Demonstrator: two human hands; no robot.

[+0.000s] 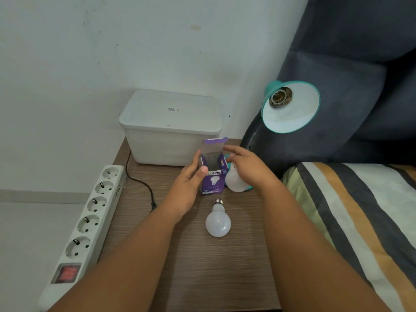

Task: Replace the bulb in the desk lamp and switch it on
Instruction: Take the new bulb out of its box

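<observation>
A teal desk lamp's shade (292,113) tilts toward me at the upper right, its socket (279,99) empty. A purple bulb box (213,179) stands upright on the wooden table (213,266) with its top flap open. My left hand (186,188) grips the box's left side, thumb on its front. My right hand (249,167) closes over a white bulb (234,182) just right of the box, above the lamp's teal base (248,188). A second white bulb (218,221) lies loose on the table in front of the box, screw cap pointing away from me.
A white lidded storage bin (171,131) stands against the wall behind the box. A white power strip (90,215) with a red switch (67,272) runs along the table's left edge, beside a black cable (144,188). A striped bed (360,210) and dark cushions (337,75) lie to the right.
</observation>
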